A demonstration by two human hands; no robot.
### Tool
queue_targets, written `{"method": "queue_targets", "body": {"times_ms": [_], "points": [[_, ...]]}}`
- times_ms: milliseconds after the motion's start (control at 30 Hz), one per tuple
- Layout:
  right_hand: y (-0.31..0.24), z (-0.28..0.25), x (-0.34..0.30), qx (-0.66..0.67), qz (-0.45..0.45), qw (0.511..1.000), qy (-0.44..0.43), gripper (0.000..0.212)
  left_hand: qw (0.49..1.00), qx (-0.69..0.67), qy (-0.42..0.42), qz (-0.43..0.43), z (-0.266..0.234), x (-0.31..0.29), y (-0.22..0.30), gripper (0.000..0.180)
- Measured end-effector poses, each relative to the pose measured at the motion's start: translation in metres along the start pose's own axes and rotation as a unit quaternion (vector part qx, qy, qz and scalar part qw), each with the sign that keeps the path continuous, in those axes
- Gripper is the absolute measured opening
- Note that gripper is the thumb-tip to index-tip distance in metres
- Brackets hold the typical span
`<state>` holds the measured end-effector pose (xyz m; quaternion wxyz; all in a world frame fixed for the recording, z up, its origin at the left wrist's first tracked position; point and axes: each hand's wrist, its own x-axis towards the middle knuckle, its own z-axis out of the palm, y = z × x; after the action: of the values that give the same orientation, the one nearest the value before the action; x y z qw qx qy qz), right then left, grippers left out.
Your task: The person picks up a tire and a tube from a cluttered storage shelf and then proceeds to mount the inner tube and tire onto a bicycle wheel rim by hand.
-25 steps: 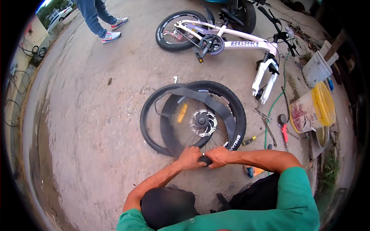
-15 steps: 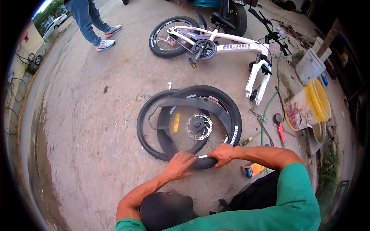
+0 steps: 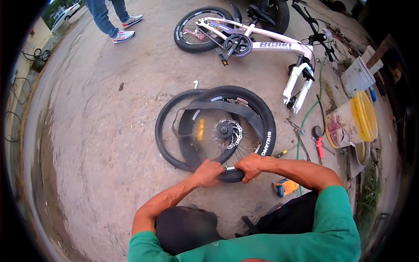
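A bicycle wheel with a silver disc brake rotor [image 3: 237, 138] lies flat on the concrete, and a black tire [image 3: 268, 113] is around it. My left hand [image 3: 208, 173] is closed on the tire's near edge, with its fingertips partly hidden. Just to its right, my right hand [image 3: 250, 167] grips the same edge, thumb pointing down over the sidewall. Across the wheel's far side lies a loose flat black rubber band [image 3: 246, 112]. A thin black inner tube [image 3: 159, 133] sticks out at the left, partly under the tire. A yellow reflector [image 3: 200, 129] shows among the spokes.
Beyond the wheel a white bicycle frame [image 3: 279, 45] lies on its side. Wrenches [image 3: 301, 142], a red-handled gauge [image 3: 319, 146], a green hose [image 3: 313, 106] and an orange-blue tool [image 3: 286, 187] are at the right, near a yellow-rimmed bucket [image 3: 345, 124]. A person's legs [image 3: 102, 19] stand far left.
My left hand has moved in from a looser, spread pose and closed on the tire's near edge. My right hand keeps its grip. The whole view has shifted slightly.
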<state>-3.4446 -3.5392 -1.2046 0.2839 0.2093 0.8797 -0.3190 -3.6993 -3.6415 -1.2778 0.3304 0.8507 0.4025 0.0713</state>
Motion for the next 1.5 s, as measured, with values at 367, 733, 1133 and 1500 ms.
{"method": "queue_targets", "body": {"times_ms": [367,733,1133,1500], "points": [[-0.011,-0.016,-0.008,-0.045,0.035,0.991,-0.121,0.044,0.998,0.055,0.035,-0.013,-0.004,0.004,0.028,0.045],[-0.016,-0.014,0.005,-0.046,0.082,0.979,-0.181,0.045,0.999,0.004,0.044,0.025,0.001,-0.007,0.014,0.065],[-0.009,0.015,0.002,-0.065,0.059,0.993,-0.076,0.052,0.998,-0.009,0.068,0.017,0.029,0.009,0.009,0.044],[0.002,0.002,-0.002,-0.072,0.026,0.991,-0.106,0.055,0.990,0.077,0.094,0.069,-0.027,-0.038,0.002,0.082]]}}
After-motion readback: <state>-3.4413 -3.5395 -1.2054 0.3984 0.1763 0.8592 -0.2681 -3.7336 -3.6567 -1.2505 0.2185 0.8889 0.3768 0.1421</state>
